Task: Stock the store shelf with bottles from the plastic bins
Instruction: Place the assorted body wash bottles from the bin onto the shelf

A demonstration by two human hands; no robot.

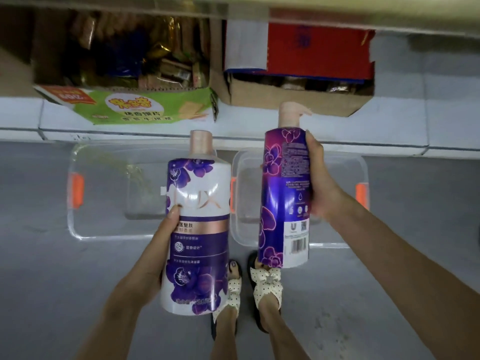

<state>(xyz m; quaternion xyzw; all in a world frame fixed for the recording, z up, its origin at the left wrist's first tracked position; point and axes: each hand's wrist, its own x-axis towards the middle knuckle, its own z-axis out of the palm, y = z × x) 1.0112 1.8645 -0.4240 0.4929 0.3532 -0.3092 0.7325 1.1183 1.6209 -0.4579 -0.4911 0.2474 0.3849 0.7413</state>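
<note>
My left hand (162, 245) grips a white and purple Lux bottle (198, 229) with a pink cap, held upright over the floor. My right hand (320, 183) holds a second purple bottle (284, 193) with a pink pump top, its back label and barcode facing me. Below the bottles two clear plastic bins stand on the grey floor: the left bin (104, 193) and the right bin (337, 162), both with orange handles. Neither bin shows any bottles inside. The white store shelf (389, 126) runs across the view beyond the bins.
On the shelf sit a green snack carton (140, 107) with packets behind it and a brown cardboard box (298, 100) with a red box (319, 50) on top. My feet in dotted sandals (267, 284) stand just before the bins.
</note>
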